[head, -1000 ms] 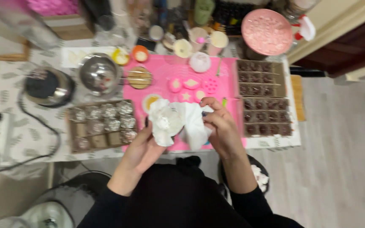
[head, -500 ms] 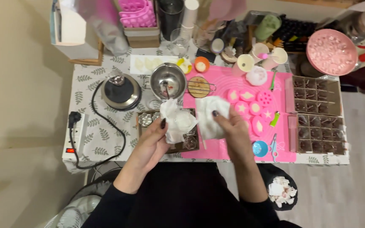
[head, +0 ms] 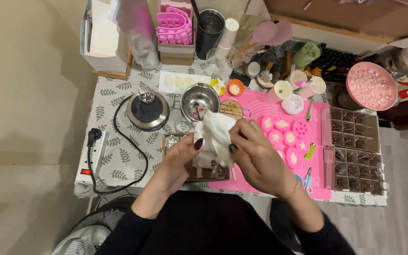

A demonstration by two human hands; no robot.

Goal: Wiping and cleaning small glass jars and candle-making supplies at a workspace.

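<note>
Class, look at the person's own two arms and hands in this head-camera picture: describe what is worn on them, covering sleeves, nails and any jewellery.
Both arms wear black long sleeves pushed up the forearm, leaving wrists bare. The left hand has dark, nearly black polished nails; the right hand shows the same dark polish on its thumbnail. A thin bracelet circles the right wrist. No gloves, rings or watch are visible.

Small table (head: pixel 119 160) stood against the wall, covered with a white cloth printed with grey leaves. Beige floor (head: pixel 24 118) ran along the left; grey wood-look floor (head: pixel 402 226) lay at lower right. Brown wooden shelf edge (head: pixel 345 19) ran across the top right. A white fan (head: pixel 79 241) sat on the floor at bottom left. Light was even, warm, indoor.
</note>
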